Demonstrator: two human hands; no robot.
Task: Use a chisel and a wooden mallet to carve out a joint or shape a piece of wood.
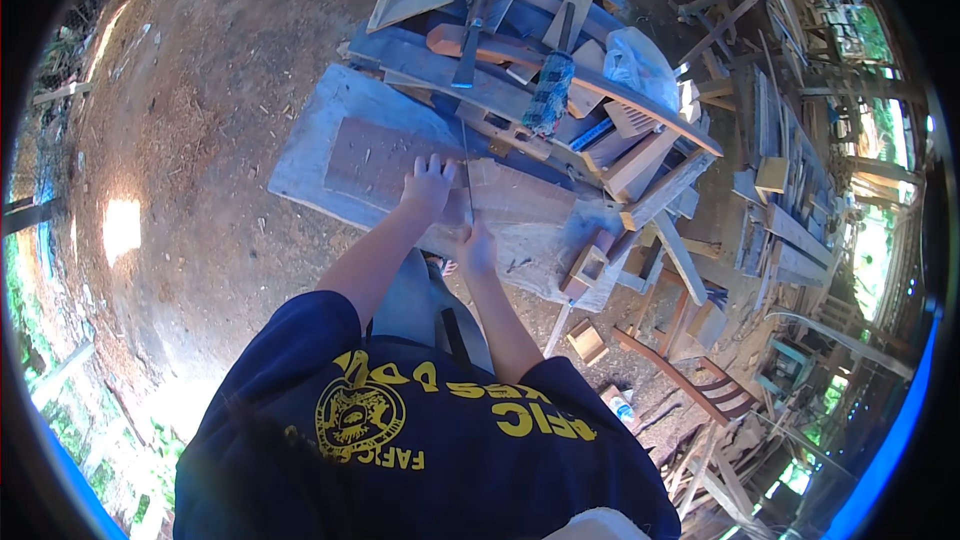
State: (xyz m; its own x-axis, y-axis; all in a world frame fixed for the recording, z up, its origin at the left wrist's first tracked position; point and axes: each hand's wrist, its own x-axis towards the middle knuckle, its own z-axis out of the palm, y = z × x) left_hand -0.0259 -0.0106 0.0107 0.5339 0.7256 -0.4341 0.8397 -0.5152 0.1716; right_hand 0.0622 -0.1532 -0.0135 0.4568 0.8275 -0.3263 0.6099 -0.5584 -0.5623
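Note:
A flat brown wooden board [370, 155] lies across the pale workbench top [310, 150]. My left hand [430, 185] presses on it from above, fingers spread and stretched out. Just to the right, my right hand [478, 240] is closed around the handle of a hand saw. The thin saw blade [465, 165] runs away from me across the board, seen almost edge-on; its handle is mostly hidden in my fist. On the blade's right side the brown wood [530, 190] continues along the bench.
Planks, offcuts and tools crowd the bench's far side, among them a wide chisel [468, 55], a checked cloth bundle [548, 95] and a clear plastic bag [640, 65]. A small wooden frame piece [588, 265] sits at the right edge. Lumber piles [785, 210] stand farther right.

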